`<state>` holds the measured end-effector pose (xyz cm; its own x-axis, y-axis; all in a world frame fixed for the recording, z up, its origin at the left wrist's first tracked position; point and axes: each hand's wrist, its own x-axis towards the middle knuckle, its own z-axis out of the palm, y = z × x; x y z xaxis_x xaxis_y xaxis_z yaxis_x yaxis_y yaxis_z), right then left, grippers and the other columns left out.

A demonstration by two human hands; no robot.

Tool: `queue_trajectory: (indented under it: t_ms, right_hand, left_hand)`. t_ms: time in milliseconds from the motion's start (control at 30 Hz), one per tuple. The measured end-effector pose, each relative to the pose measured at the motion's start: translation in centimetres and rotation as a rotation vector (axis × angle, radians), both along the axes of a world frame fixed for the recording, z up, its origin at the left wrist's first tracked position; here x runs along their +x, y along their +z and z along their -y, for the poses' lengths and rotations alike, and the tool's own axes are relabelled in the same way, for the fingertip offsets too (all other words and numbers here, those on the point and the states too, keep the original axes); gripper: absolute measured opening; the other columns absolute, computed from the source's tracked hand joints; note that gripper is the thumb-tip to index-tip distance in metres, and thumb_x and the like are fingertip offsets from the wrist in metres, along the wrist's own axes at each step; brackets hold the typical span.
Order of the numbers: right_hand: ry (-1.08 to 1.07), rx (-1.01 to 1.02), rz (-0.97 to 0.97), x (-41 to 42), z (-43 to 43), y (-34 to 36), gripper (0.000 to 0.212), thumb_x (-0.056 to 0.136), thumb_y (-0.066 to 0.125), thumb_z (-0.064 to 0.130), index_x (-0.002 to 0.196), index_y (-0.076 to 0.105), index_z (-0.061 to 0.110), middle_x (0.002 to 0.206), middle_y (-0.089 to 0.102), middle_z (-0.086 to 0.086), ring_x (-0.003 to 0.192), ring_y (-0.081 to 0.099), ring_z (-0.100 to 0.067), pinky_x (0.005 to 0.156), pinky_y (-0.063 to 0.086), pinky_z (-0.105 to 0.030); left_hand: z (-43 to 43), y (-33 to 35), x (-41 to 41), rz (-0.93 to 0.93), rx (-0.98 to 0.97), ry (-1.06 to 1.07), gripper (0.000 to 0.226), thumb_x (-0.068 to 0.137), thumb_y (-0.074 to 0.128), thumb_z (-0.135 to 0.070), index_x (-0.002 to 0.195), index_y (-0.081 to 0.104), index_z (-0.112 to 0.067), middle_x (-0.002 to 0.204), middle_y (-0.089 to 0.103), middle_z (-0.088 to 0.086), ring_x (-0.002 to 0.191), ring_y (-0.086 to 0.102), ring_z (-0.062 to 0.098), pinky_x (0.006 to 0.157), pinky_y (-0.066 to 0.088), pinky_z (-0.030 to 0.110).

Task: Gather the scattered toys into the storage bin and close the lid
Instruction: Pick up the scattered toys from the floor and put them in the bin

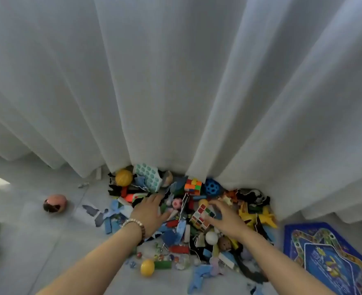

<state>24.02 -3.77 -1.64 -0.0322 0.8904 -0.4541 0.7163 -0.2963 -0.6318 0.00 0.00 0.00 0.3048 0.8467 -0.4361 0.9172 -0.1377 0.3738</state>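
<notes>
White curtains (176, 81) hang to a pale floor (48, 241), with the toy pile (176, 250) heaped against their hem. My left hand (152, 211) lies flat on the pile, fingers straight. My right hand (227, 218) curls round a white-faced puzzle cube (200, 217). I see no storage bin. Lifting carelessly could send the yellow ball (147, 267) at the near edge rolling away.

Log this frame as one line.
stage: gathering | left hand: flat on toy pile | right hand: grips white cube | bin: not in view
</notes>
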Motion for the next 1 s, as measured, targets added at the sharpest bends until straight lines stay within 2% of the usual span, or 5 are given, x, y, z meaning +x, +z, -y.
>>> queue_trajectory:
  t_ms: [567,733,867,900,1000]
  right_hand:
    - [-0.076,0.106,0.061,0.1,-0.5,-8.9,0.067,0.072,0.078,0.034,0.126,0.039,0.028,0.114,0.058,0.008,0.098,0.059,-0.009,0.082,0.051,-0.029]
    - [-0.142,0.117,-0.025,0.2,-0.5,-7.8,0.060,0.068,0.081,0.037,0.113,0.042,0.035,0.102,0.059,0.016,0.091,0.060,-0.004,0.080,0.053,-0.029]
    - [-0.196,0.143,-0.131,0.6,-1.1,-2.8,0.061,0.068,0.081,0.033,0.116,0.044,0.032,0.099,0.056,0.020,0.089,0.058,0.004,0.073,0.046,-0.012]
    - [-0.198,0.153,-0.157,0.4,-1.4,-0.8,0.061,0.069,0.081,0.032,0.118,0.044,0.031,0.100,0.057,0.019,0.090,0.058,0.004,0.072,0.045,-0.011]
    - [-0.166,0.197,-0.227,-1.3,-2.8,6.2,0.057,0.071,0.079,0.030,0.116,0.044,0.031,0.099,0.057,0.018,0.086,0.059,0.003,0.065,0.046,-0.008]
  left_hand:
    - [-3.7,-9.8,7.0,0.121,0.007,0.165,0.038,0.084,0.063,-0.038,0.119,0.057,-0.024,0.117,0.056,0.002,0.101,0.059,0.022,0.085,0.051,0.034]
    - [-3.7,-10.2,7.7,0.141,0.076,0.263,0.029,0.086,0.062,-0.029,0.064,0.047,-0.017,0.093,0.050,0.007,0.073,0.048,0.021,0.065,0.040,0.026]
    - [-4.5,-6.2,5.1,0.391,-0.008,0.233,0.012,0.085,0.065,-0.025,0.080,0.056,-0.019,0.089,0.062,0.019,0.063,0.050,0.012,0.061,0.042,0.023]
    - [-4.6,-4.4,4.1,0.476,-0.037,0.244,0.009,0.086,0.065,-0.022,0.083,0.057,-0.018,0.108,0.027,0.000,0.053,0.045,0.006,0.055,0.040,0.017]
    - [-4.0,2.7,-0.3,0.613,-0.060,0.323,0.020,0.088,0.063,-0.020,0.096,0.058,-0.003,0.072,0.060,0.006,0.053,0.046,-0.002,0.050,0.038,0.008]
